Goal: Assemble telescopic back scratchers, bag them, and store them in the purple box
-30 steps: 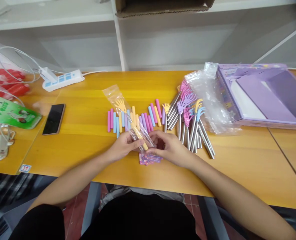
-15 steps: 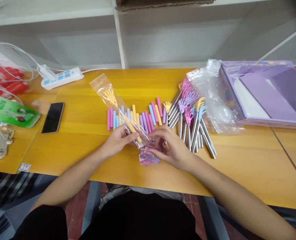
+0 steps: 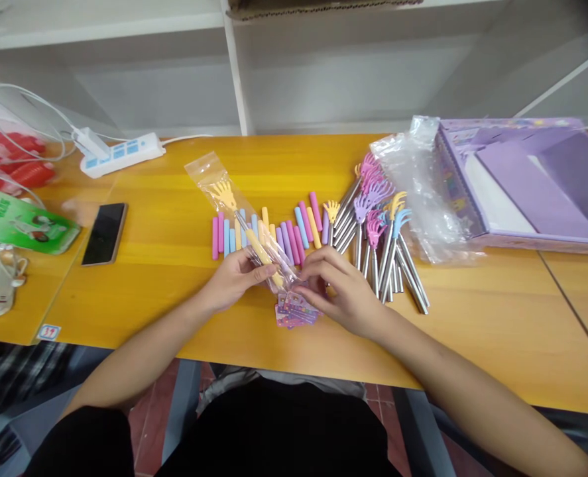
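Pinching bagged yel. back scratcher (image 3: 256,247), L hand (image 3: 234,280) closed, R hand (image 3: 341,288) half-curled (hold unclear), tabletop (image 3: 284,348) running to front edge (image 3: 323,373).

held bag (image 3: 207,170) — glossy clear plastic | rods (image 3: 413,275) — shiny metal | tabletop (image 3: 472,331): smooth wood

A wood-toned table (image 3: 149,305) carries a spread of small goods: pastel tubes (image 3: 287,243) in a loose row at centre, purple printed cards (image 3: 296,317) piled toward the near edge, metal rods with hand-shaped tips (image 3: 375,228) bunched to the right. Clear plastic bags (image 3: 420,205) lie beside an open purple box (image 3: 547,244); a phone (image 3: 103,233) and a white power strip (image 3: 124,156) lie at left.
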